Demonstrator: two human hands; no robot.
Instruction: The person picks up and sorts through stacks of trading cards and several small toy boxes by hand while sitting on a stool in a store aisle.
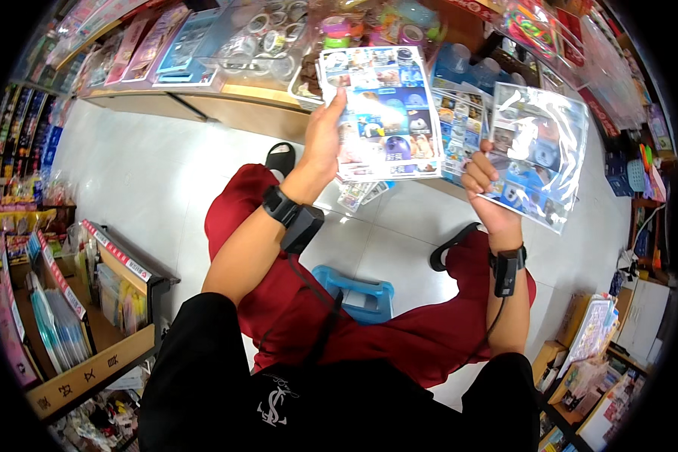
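Observation:
My left hand (323, 135) grips a stack of glossy picture sheets (387, 113) by its left edge, thumb on top. The sheets bear small blue and white photo squares. To the right, my right hand (483, 175) holds a clear plastic sleeve with similar picture sheets (534, 150) by its lower left side; glare hides part of its face. Between the two, more picture sheets (460, 121) lie at the shelf, partly covered. Below the left stack, some small printed sheets (361, 194) show, partly hidden by it.
A shelf edge (248, 110) runs across ahead, bearing a clear bin of tape rolls (265, 42) and blue boxes (189, 48). A blue plastic stool (361, 291) stands between my legs. Wooden racks of stationery (90, 356) stand at the left, more shelves (576, 367) at the right.

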